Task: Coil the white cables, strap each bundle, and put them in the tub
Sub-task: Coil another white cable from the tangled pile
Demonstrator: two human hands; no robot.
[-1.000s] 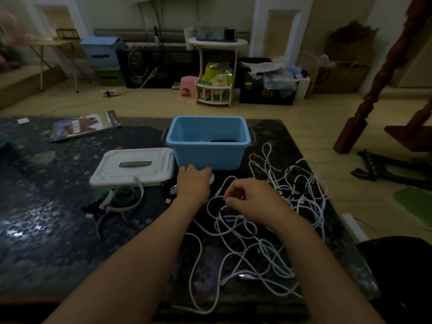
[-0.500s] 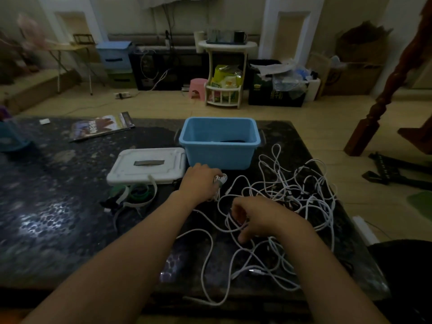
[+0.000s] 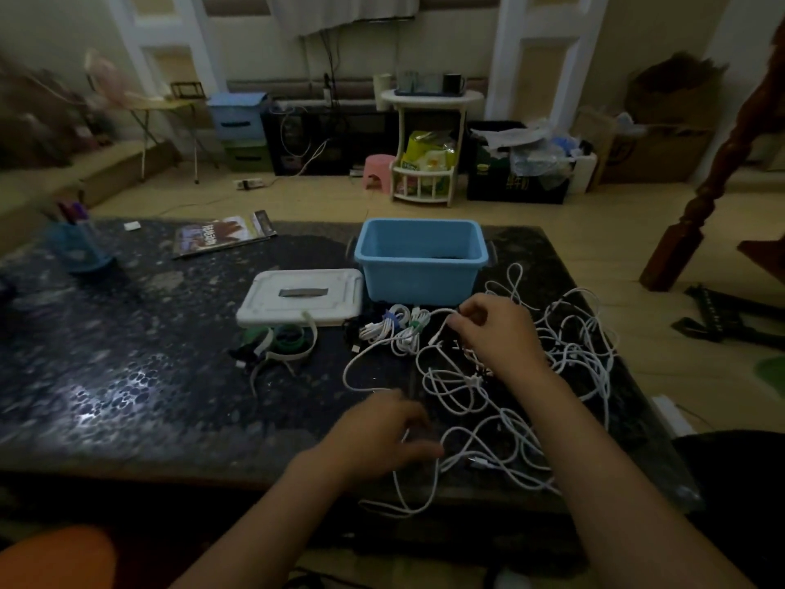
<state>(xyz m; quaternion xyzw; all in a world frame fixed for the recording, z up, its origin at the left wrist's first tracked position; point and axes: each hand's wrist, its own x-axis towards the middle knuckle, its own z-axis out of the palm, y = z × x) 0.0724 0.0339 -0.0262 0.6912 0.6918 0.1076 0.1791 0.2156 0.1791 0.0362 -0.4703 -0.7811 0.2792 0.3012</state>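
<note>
The right hand (image 3: 497, 333) pinched a strand of the white cables (image 3: 531, 376) — a loose tangle over the table's (image 3: 127, 376) right side, spilling off the near edge. The left hand (image 3: 378, 435), fingers curled and blurred, sat by that edge; its grip couldn't be told. The blue tub (image 3: 420, 265) stood behind, strapped bundles (image 3: 395, 327) and a white lid (image 3: 301, 297) just beside it — bare tabletop lay leftward.

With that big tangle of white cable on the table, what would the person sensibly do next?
Probably lift the strand pinched in the right hand up and clear of the loose white cables, since they lie knotted together and it cannot be coiled until freed.
</note>
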